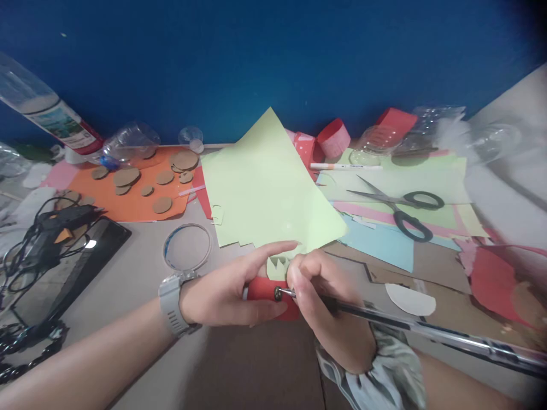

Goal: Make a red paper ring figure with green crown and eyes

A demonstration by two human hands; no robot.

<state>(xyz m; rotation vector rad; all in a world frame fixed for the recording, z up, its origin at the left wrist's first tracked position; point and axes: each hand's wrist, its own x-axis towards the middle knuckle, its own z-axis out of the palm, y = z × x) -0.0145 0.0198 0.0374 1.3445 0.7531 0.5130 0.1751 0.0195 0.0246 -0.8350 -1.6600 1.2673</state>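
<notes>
Head camera, and the action sits just on the near side of the big pale green sheet (273,193): there's the red piece (260,289), topped by a zigzag green strip (276,270), framed by both hands. The left hand (233,290) has it grasped, thumb along its near side, fingers stretched along the far side. And here's the right hand (327,299), pinching a pen (384,314) close to its point, the tip right at a dark round spot (278,294) on the red surface!

Look around that sheet: to its left, cardboard discs (127,177) scattered on orange paper (96,196), and nearer, a ring of tape (168,249) beside the left wrist's grey watch (171,302). To the sheet's right, scissors (395,200) lie with blades parted over layered coloured papers, a white marker (346,167) beyond them. Nearer on that side, a white half-round cutout (411,299) rests past the pen.
</notes>
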